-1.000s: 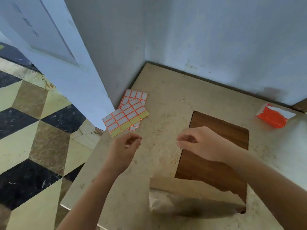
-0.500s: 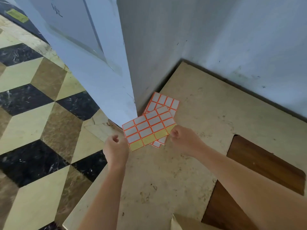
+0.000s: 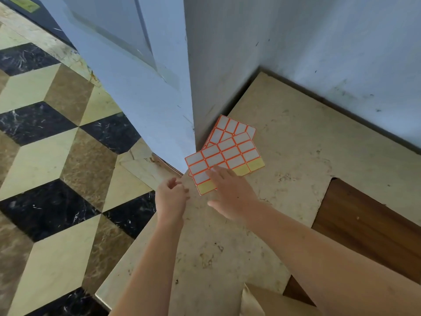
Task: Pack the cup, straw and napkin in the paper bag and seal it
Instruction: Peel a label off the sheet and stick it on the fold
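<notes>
Two label sheets point(image 3: 224, 156) lie overlapped at the table point(image 3: 296, 142) corner. Right hand point(image 3: 230, 192) presses flat on the top sheet; left hand point(image 3: 172, 197) hovers beside, loosely curled, empty. Bag point(image 3: 252, 302) waits near. Sealing step, I'd say: peel one label next.

Bare forearms, left hand point(image 3: 171, 197), right hand point(image 3: 230, 195)
</notes>
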